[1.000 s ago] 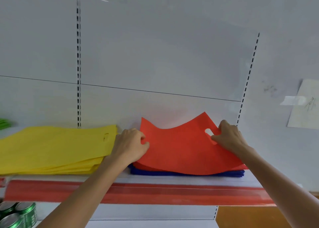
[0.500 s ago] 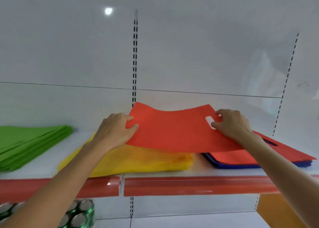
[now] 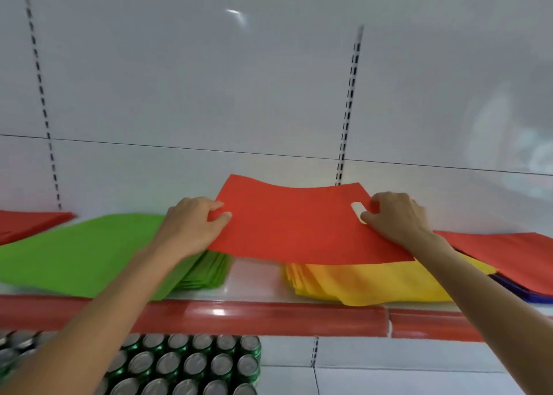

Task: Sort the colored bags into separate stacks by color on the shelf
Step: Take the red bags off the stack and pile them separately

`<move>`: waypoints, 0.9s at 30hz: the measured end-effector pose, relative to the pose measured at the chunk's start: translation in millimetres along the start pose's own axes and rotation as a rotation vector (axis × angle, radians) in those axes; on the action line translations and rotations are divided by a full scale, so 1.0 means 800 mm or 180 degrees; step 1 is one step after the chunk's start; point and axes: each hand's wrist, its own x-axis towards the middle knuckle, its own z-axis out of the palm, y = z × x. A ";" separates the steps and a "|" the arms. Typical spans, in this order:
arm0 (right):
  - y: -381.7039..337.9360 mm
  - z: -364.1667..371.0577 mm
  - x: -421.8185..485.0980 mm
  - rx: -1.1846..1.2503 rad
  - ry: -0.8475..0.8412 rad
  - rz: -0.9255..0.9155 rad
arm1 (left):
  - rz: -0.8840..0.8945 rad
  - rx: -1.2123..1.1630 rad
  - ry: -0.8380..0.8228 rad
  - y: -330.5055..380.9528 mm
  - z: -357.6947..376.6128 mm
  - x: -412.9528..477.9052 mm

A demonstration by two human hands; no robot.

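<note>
I hold one flat red bag [image 3: 296,224] in the air above the shelf. My left hand [image 3: 191,224] pinches its left edge. My right hand [image 3: 395,218] grips it at the cut-out handle on the right. The bag hangs over the gap between a green stack [image 3: 83,254] and a yellow stack [image 3: 371,281]. At the far left lies a red stack [image 3: 27,222]. At the far right more red bags [image 3: 514,254] lie on blue ones [image 3: 526,293].
The shelf has a glossy red front edge [image 3: 269,317] and a white back wall with slotted uprights [image 3: 348,107]. Below the shelf stand several green cans [image 3: 185,364].
Both hands have carried the red bag leftward from the red-on-blue pile, past the yellow stack, toward the green stack. The view has panned left, revealing the green and far-left red stacks.
</note>
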 end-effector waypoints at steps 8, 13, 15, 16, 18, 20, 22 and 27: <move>-0.152 0.031 -0.002 -0.0039 0.0022 -0.0211 | -0.0194 -0.0025 0.0026 -0.144 -0.053 0.000; -0.270 0.058 -0.018 0.0054 0.0114 -0.0184 | -0.0174 -0.0025 0.0016 -0.257 -0.100 0.007; -0.318 0.069 -0.028 0.0144 0.0125 -0.0141 | -0.0151 -0.0009 -0.0029 -0.304 -0.122 0.011; -0.342 0.073 -0.033 0.0161 0.0129 -0.0147 | -0.0159 -0.0015 -0.0054 -0.327 -0.133 0.011; -0.384 0.079 -0.044 0.0174 0.0147 -0.0155 | -0.0170 0.0007 -0.0102 -0.368 -0.151 0.010; -0.418 0.084 -0.050 0.0202 0.0160 -0.0161 | -0.0168 0.0008 -0.0110 -0.402 -0.168 0.011; -0.447 0.085 -0.053 0.0177 0.0152 -0.0178 | -0.0188 -0.0031 -0.0109 -0.429 -0.184 0.012; -0.509 0.082 -0.057 0.0114 0.0192 -0.0311 | -0.0294 -0.0081 -0.0047 -0.483 -0.211 0.005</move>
